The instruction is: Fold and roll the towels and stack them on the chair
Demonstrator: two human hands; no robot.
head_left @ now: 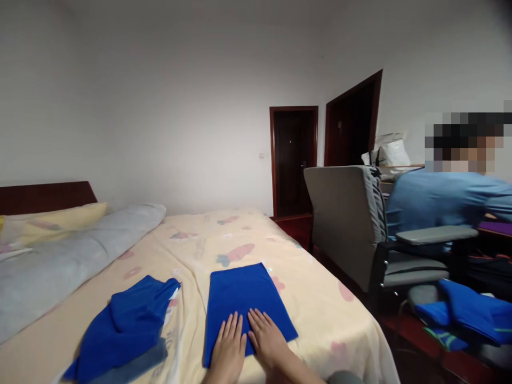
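A blue cloth (244, 288) lies spread flat on the bed, its shape roughly rectangular. My left hand (230, 341) rests palm down on the cloth's near part, fingers stretched out. Beside it, my right hand (266, 333) also lies flat on the cloth, fingers extended and pointing away from me. Neither hand grips anything. To the left, a second blue cloth (124, 325) sits crumpled on the bed, with a greyish-blue piece of fabric (134, 365) showing under its near edge.
The bed (312, 298) has a cream patterned sheet. A long grey bedding roll (80, 256) and a yellow pillow (64, 223) lie at left. On the right stands a grey chair (340, 224), near a seated person in blue (436, 197). More blue fabric (476, 312) is piled on a stool.
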